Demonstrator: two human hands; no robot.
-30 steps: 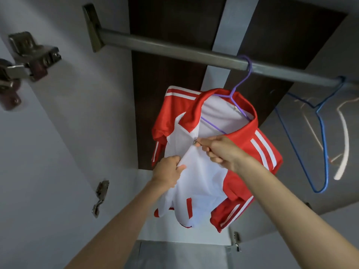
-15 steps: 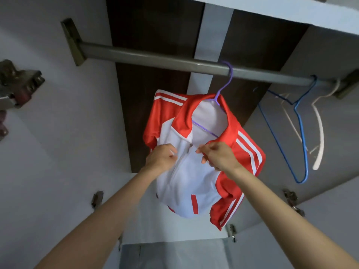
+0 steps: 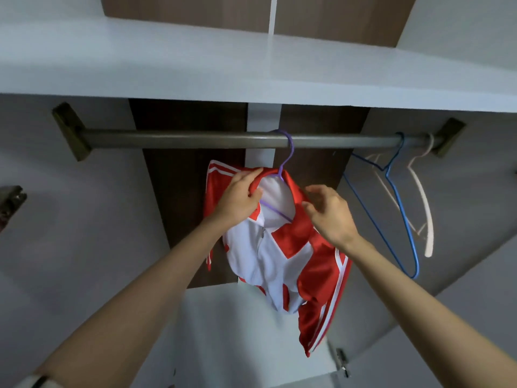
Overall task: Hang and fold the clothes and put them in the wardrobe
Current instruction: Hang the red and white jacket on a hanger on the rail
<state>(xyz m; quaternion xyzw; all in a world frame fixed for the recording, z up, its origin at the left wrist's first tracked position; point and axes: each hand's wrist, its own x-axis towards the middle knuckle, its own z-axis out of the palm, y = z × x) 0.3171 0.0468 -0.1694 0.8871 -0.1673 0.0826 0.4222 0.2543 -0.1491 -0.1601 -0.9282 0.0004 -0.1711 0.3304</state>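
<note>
While the jacket (image 3: 279, 261) hangs on a purple hanger (image 3: 288, 155), the hook of this hanger sits over the rail (image 3: 181, 138) inside the wardrobe, near the middle of the rail. This jacket is red and white with white stripes on the sleeves, and its zip (image 3: 263, 233) is closed up to the chest. At the left side of the collar (image 3: 295, 189), the left hand (image 3: 237, 197) grips the red edge, with the fingers curled over it and the thumb under. On the other side, the right hand (image 3: 330, 214) has its fingers spread and relaxed just beside the collar; I cannot tell if the fingertips touch the cloth. A blue hanger (image 3: 401, 215) and a white hanger (image 3: 425, 208) hang bare at the right end of the rail, well apart from the jacket. Above the rail runs a white shelf (image 3: 167, 65).
</note>
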